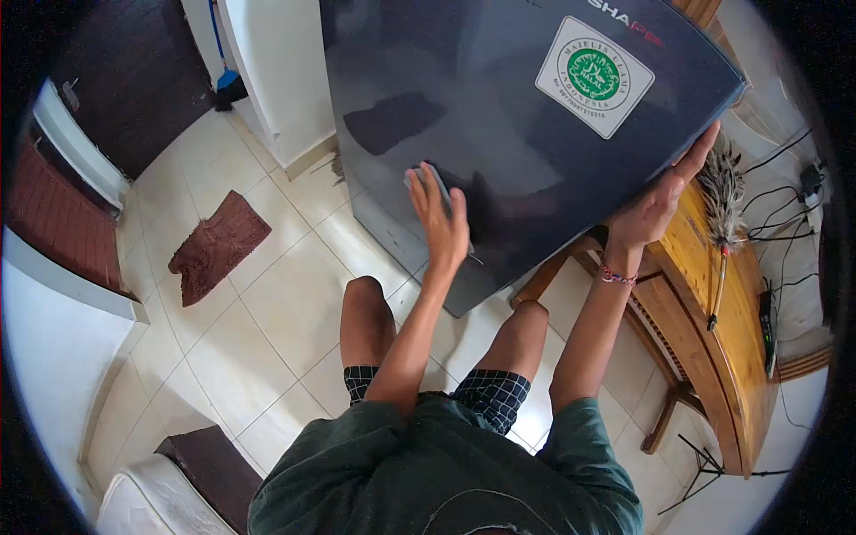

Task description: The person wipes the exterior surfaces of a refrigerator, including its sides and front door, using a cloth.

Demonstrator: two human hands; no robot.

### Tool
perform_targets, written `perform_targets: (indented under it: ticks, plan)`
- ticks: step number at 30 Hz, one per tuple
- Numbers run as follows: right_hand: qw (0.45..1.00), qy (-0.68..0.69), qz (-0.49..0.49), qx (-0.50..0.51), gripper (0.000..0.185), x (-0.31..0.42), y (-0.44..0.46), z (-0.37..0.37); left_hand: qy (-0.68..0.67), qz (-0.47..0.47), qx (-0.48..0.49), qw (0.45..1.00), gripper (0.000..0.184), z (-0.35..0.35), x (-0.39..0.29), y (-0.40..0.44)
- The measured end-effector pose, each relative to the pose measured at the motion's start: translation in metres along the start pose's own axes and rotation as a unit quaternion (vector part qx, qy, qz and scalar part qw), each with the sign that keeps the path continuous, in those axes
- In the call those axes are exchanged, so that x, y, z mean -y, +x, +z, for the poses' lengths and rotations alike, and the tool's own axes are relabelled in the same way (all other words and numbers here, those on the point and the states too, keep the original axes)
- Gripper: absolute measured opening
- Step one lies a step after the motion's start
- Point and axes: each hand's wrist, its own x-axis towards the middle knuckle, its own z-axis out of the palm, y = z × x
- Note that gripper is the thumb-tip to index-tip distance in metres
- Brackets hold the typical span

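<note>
A dark, glossy refrigerator [526,178] stands in front of me, with a white and green sticker [595,78] near its top. My left hand [439,223] is against the front of its door, thumb apart from the other fingers. A thin greyish item, mostly hidden, shows under those fingers; I cannot make out what it is. At the refrigerator's right edge, my right hand [655,205] holds on to the side, its fingers partly behind the edge. A braided bracelet [619,276] circles the right wrist.
To the right, a wooden table [713,357] bears a feather duster [720,192] and cables. A brown mat [218,248] lies on the tiled floor at left. A blue broom [229,85] leans near the wall. At bottom left are a mattress [147,499] and a dark brown block.
</note>
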Motion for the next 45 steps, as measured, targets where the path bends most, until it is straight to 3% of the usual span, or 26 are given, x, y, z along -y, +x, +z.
perform_targets:
  ticks: [11, 18, 23, 26, 35, 40, 45]
  plan:
    - [1.000, 0.003, 0.011, -0.005, 0.103, 0.001, -0.002, 0.000, -0.001, -0.039, 0.002, 0.999, 0.085, -0.003, -0.003, 0.006]
    - [1.000, 0.011, 0.009, -0.010, 0.105, -0.002, -0.002, 0.002, 0.046, 0.012, 0.037, 0.998, 0.087, 0.003, -0.001, -0.030]
    - [1.000, 0.003, 0.016, -0.008, 0.105, 0.001, -0.002, 0.000, 0.032, -0.012, 0.025, 0.999, 0.087, -0.009, -0.007, 0.004]
    - [1.000, 0.004, 0.000, 0.021, 0.088, 0.001, -0.003, -0.002, 0.049, 0.011, 0.024, 0.998, 0.086, -0.011, -0.004, 0.000]
    - [1.000, -0.003, -0.007, 0.029, 0.088, 0.001, -0.002, -0.004, 0.057, -0.038, 0.032, 0.997, 0.084, -0.018, -0.006, 0.008]
    - [1.000, 0.012, -0.003, 0.005, 0.095, 0.003, -0.001, 0.003, 0.077, 0.017, 0.063, 0.995, 0.090, -0.006, 0.004, -0.034]
    - [1.000, 0.007, 0.001, 0.005, 0.095, 0.003, -0.002, 0.003, 0.059, 0.124, 0.054, 0.989, 0.102, 0.005, 0.015, -0.001]
